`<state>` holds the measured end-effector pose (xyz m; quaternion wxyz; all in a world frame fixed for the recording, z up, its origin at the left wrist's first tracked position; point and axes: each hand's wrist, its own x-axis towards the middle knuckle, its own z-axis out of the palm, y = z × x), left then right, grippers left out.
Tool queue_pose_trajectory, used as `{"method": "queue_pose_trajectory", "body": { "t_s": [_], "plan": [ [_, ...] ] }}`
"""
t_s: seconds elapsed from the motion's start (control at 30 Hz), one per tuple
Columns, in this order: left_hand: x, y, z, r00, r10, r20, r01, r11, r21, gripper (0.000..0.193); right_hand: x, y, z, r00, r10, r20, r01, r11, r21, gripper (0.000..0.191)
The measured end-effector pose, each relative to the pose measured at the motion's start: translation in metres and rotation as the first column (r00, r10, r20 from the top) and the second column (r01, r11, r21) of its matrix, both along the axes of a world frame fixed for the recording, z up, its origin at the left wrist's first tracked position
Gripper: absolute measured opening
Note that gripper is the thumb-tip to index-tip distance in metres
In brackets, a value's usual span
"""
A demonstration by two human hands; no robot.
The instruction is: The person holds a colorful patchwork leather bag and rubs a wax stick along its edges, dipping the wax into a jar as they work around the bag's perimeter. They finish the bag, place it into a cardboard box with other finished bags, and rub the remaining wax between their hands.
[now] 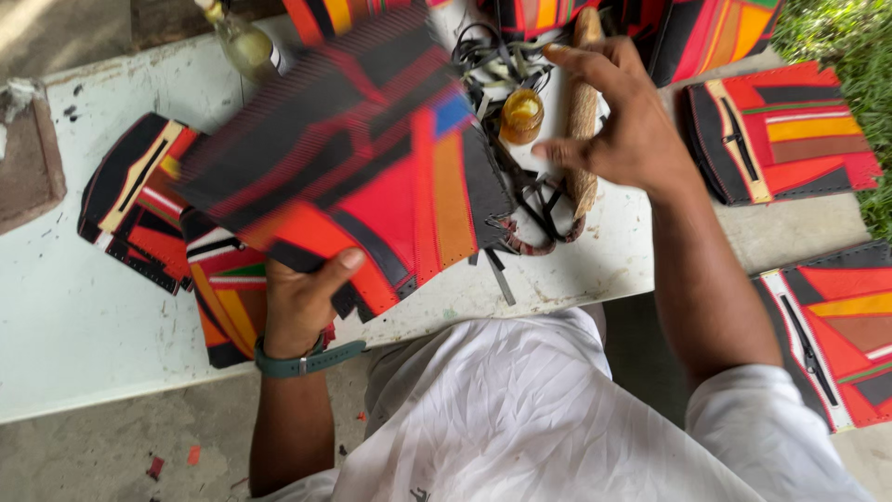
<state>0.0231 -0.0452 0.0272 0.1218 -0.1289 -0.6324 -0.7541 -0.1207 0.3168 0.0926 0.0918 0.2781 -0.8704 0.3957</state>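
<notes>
**Gripping a patchwork leather panel over a white table**

Looking down from the head camera, the left hand is clamped on the near edge of a large patchwork leather panel, thumb on top and fingers beneath. It has red, orange, black and blue strips and is blurred, lifted above the white table and tilted toward the far left. A teal wristband circles the left wrist.

The right hand hovers to the right of the panel, apart from it, fingers spread and loosely curled around nothing. It is just above a wooden mallet-like tool lying on the table, though whether it touches the wood cannot be told.

Between the panel and the right hand stands a small glass jar of amber liquid, open at the top, with a tangle of black cord around and near it (some strands run under the panel's edge). A clear bottle stands at the far edge, partly behind the panel.

More patchwork pieces lie about: one at the left of the table, another beneath the left hand, a zipped piece at the far right, and one at the near right on concrete. Grass shows at the far right corner. A white shirt fills the near edge.
</notes>
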Motion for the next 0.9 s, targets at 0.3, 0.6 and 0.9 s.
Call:
{"method": "queue_pose_trajectory", "body": {
  "t_s": [0.3,0.6,0.9],
  "plan": [
    [-0.038,-0.027,-0.140,0.985,-0.127,0.115,0.043,0.833,0.552,0.038,-0.104,-0.022,-0.090,0.994,-0.103,-0.027,0.091,0.698,0.710,0.049],
    [-0.061,-0.015,-0.167,0.923,-0.384,0.003,0.250,0.607,0.754,0.043,-0.101,-0.011,-0.075,0.994,-0.111,0.015,0.076,0.765,0.640,0.049],
    [-0.057,0.032,-0.071,0.972,-0.117,0.205,-0.059,0.721,0.690,0.048,-0.058,0.034,-0.049,0.999,0.036,0.032,-0.042,0.980,0.193,0.053]
  ]
}}
